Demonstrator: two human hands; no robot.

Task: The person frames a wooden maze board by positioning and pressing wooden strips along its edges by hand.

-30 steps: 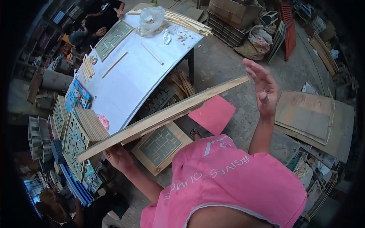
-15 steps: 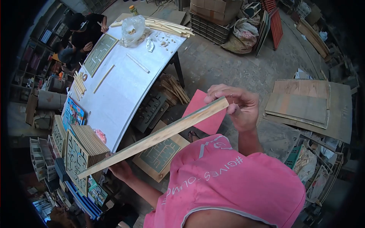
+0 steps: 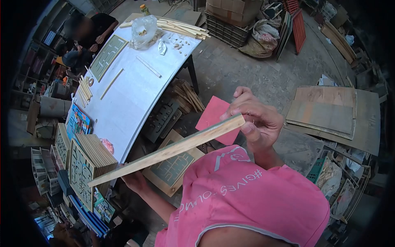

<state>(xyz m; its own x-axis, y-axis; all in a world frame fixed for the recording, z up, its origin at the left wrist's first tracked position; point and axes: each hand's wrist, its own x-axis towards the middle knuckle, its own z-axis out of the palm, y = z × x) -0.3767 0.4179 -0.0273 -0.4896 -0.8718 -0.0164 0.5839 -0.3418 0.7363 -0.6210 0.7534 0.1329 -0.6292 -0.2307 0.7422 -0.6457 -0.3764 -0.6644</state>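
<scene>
A flat wooden board [image 3: 168,150] is held up edge-on, slanting from lower left to upper right, with its pale edge facing me and its broad faces hardly visible. My left hand [image 3: 135,181] holds it from below near the lower end; most of those fingers are hidden behind it. At the upper end, my right hand [image 3: 259,121] has its thumb by the near edge and bent fingers over the far side. Behind that end shows a pink square panel [image 3: 212,113]. Below the held board lies a wood-framed panel with a green maze-like pattern [image 3: 175,166].
A white table [image 3: 131,86] carries a similar green panel [image 3: 109,57], wooden strips [image 3: 181,29] and a plastic bag [image 3: 144,33]. Stacked boards [image 3: 92,160] stand at its near end. Another person [image 3: 88,31] is at the far left side. Plywood sheets [image 3: 325,107] lie at right.
The board has shifted slightly, its lower end moving right and up. My right hand's fingers have lifted and spread a little at the upper end. The other person's head has moved left.
</scene>
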